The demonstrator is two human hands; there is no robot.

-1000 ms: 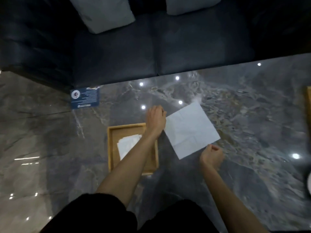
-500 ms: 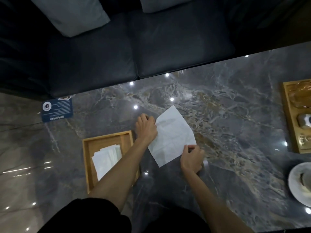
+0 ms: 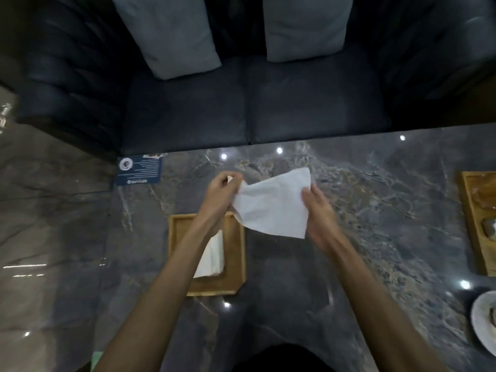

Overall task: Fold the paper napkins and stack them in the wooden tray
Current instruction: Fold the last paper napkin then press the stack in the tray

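Observation:
A white paper napkin hangs lifted off the dark marble table, slack and rumpled between both hands. My left hand pinches its left corner. My right hand grips its right edge, fingers spread along the paper. Below my left forearm sits the wooden tray, holding a stack of folded white napkins partly hidden by the arm.
A dark sofa with two grey cushions runs along the table's far edge. A blue card lies at the far left. A second wooden tray and a white dish sit at the right edge.
The napkin lay flat on the table with both hands at its corners; now both hands have raised it off the table and it sags between them.

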